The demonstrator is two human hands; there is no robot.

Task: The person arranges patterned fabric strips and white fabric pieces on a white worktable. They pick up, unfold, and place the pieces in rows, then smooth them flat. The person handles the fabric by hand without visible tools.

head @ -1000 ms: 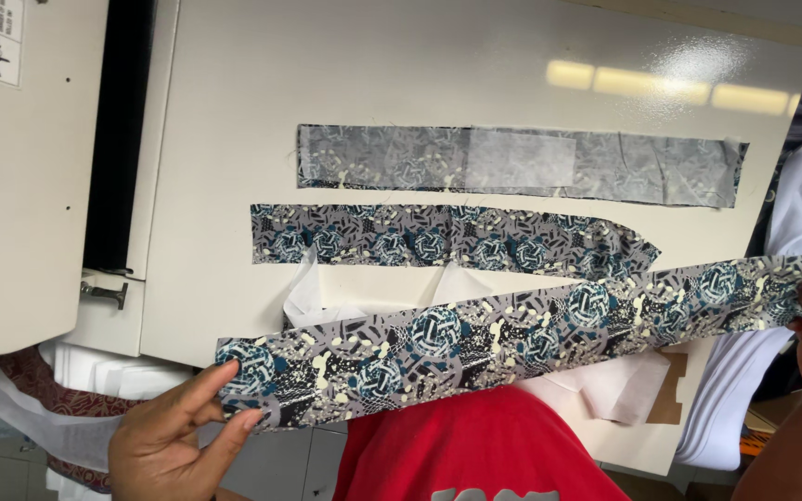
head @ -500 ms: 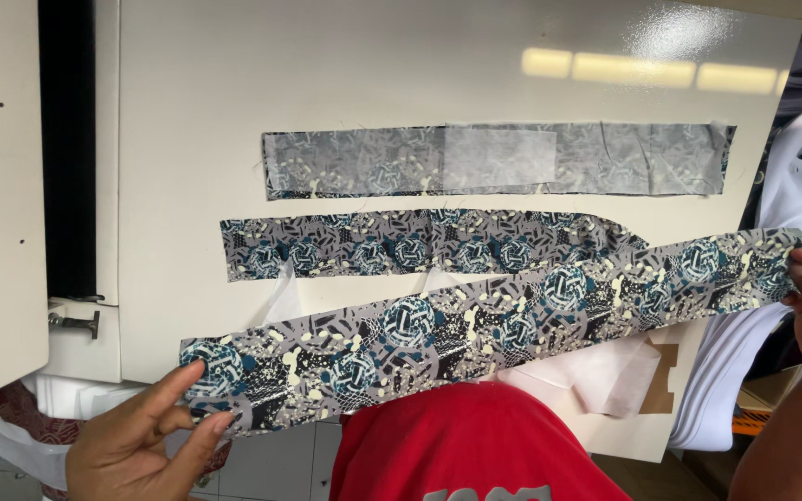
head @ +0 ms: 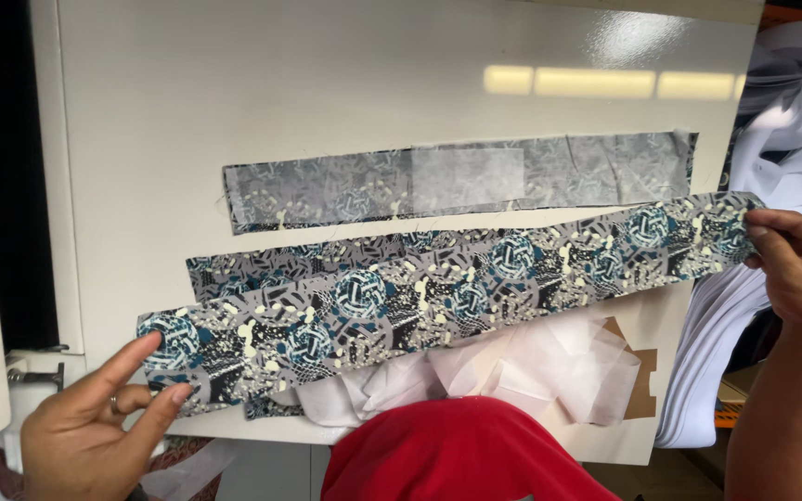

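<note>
A long patterned fabric strip (head: 438,301), blue, black and cream, stretches slantwise over a white glossy board (head: 327,102). My left hand (head: 95,431) pinches its lower left end with thumb and fingers. At the upper right end my right hand (head: 795,269) grips the strip. A second patterned strip (head: 262,266) lies on the board, mostly covered by the held one. Above it lies a paler grey strip (head: 457,181), flat on the board.
White interfacing pieces (head: 512,366) bunch below the strips. A red cloth (head: 457,455) fills the bottom centre. A stack of white fabric (head: 782,139) hangs at the right. A dark gap (head: 11,176) and a metal latch (head: 34,376) stand at the left.
The held strip has moved up over the second patterned strip, now covering most of it. Both hands have risen with it, and the view has drawn closer to the board.
</note>
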